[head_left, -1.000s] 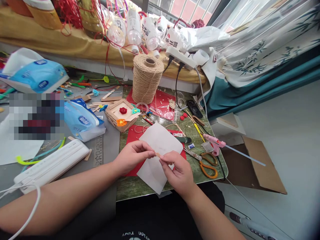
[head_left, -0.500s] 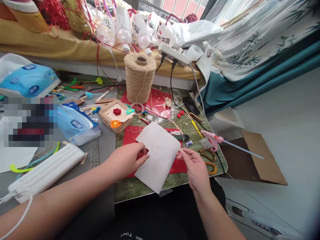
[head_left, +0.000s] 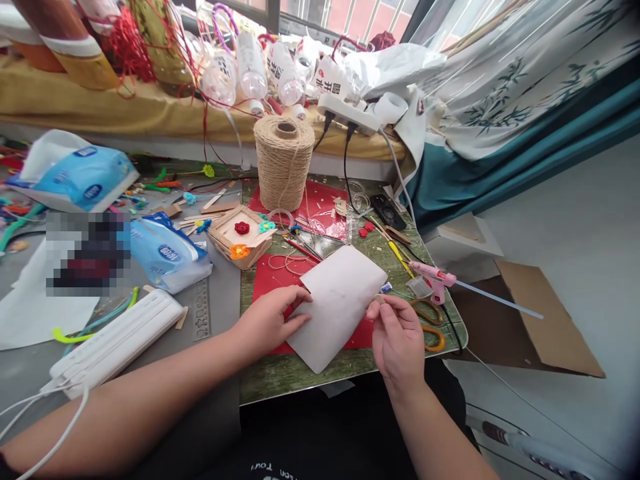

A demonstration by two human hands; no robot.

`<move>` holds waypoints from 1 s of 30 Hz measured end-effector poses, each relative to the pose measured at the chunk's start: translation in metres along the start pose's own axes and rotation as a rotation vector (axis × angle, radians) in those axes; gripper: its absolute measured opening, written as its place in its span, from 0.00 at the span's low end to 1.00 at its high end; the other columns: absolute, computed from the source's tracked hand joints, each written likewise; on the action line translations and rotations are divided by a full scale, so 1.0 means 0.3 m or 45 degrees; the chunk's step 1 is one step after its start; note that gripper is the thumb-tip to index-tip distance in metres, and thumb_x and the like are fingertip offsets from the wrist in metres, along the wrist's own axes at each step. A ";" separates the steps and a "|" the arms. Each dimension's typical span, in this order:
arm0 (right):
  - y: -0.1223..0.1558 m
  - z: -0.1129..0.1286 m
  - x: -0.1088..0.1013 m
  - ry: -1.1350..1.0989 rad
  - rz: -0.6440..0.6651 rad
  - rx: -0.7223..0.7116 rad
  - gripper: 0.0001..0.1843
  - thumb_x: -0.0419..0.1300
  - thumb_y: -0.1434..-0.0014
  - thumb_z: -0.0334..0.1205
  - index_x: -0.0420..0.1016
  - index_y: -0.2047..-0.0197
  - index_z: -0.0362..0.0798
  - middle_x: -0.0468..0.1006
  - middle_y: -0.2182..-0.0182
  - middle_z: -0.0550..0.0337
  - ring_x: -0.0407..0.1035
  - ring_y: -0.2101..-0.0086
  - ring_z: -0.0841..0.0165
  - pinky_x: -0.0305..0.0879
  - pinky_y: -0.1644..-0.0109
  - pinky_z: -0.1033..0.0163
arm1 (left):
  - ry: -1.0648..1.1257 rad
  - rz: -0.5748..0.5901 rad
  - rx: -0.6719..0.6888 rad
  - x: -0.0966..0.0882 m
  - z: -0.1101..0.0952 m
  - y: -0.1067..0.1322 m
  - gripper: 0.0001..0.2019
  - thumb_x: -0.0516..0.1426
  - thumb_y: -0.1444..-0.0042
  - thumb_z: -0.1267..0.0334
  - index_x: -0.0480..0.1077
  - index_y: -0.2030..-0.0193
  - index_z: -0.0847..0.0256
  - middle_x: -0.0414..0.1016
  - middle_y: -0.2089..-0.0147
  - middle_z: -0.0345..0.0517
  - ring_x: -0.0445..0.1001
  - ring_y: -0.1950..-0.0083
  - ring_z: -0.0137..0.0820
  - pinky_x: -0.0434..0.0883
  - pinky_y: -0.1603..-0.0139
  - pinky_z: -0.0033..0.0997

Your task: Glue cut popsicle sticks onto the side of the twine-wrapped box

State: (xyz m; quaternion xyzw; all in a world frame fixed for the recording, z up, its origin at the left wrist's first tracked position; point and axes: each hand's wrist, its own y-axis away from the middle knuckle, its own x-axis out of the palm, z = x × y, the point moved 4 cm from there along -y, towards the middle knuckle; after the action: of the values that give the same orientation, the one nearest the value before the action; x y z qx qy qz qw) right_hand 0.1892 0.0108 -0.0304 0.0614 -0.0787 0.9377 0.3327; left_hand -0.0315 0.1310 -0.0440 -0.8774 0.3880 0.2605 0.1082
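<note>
A white sheet of paper (head_left: 340, 307) is tilted above the red sheet (head_left: 265, 277) in front of me. My left hand (head_left: 280, 317) is at its left edge, thumb and forefinger tips over the paper with a small gap between them; the other fingers are partly hidden. Beside the right edge, my right hand (head_left: 399, 337) pinches a short piece of wooden stick (head_left: 379, 300) between thumb and fingers. Most of that stick is covered by the fingers.
A hexagonal stick box (head_left: 225, 233) with crocheted flowers and a twine spool (head_left: 284, 167) stand behind the paper. Orange-handled scissors (head_left: 434, 339) and a pink glue gun (head_left: 436, 280) lie right. A white power strip (head_left: 120, 340) and tissue packs (head_left: 167, 250) are left.
The paper has turned slightly and moved to the right and up, my left hand moving along with it. My right hand still pinches the stick. The whole view has shifted a little.
</note>
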 end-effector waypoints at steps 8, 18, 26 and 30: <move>-0.033 0.064 0.041 -0.081 0.137 -0.140 0.06 0.64 0.35 0.42 0.80 0.55 0.59 0.76 0.73 0.64 0.70 0.69 0.66 0.67 0.57 0.55 | -0.029 -0.167 0.039 -0.040 0.034 -0.016 0.12 0.61 0.37 0.58 0.71 0.47 0.53 0.78 0.53 0.45 0.77 0.52 0.37 0.73 0.49 0.39; -0.205 -0.051 0.002 0.275 0.066 0.062 0.14 0.65 0.37 0.49 0.79 0.53 0.50 0.80 0.68 0.60 0.73 0.63 0.65 0.67 0.48 0.55 | -0.464 -0.957 0.223 -0.316 -0.047 0.023 0.22 0.66 0.42 0.58 0.68 0.42 0.50 0.71 0.35 0.47 0.67 0.32 0.49 0.59 0.27 0.59; -0.239 -0.056 -0.059 0.310 0.051 0.205 0.20 0.65 0.37 0.53 0.71 0.48 0.50 0.87 0.61 0.54 0.77 0.55 0.60 0.65 0.43 0.51 | -0.667 -0.882 -0.027 -0.390 0.042 -0.017 0.53 0.74 0.56 0.52 0.52 0.26 0.46 0.41 0.19 0.51 0.44 0.23 0.73 0.46 0.26 0.75; -0.199 -0.055 -0.046 0.242 0.114 0.254 0.17 0.69 0.40 0.53 0.74 0.57 0.49 0.87 0.63 0.54 0.79 0.57 0.61 0.68 0.44 0.52 | -0.685 -0.804 -0.049 -0.403 0.103 -0.031 0.51 0.71 0.50 0.54 0.49 0.25 0.52 0.46 0.22 0.56 0.50 0.24 0.68 0.52 0.25 0.69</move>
State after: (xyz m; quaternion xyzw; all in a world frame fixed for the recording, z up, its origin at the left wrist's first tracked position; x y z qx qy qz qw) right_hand 0.2366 0.0512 -0.0426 0.0017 0.0440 0.9564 0.2887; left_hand -0.1043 0.2249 -0.0047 -0.8559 0.0529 0.4417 0.2637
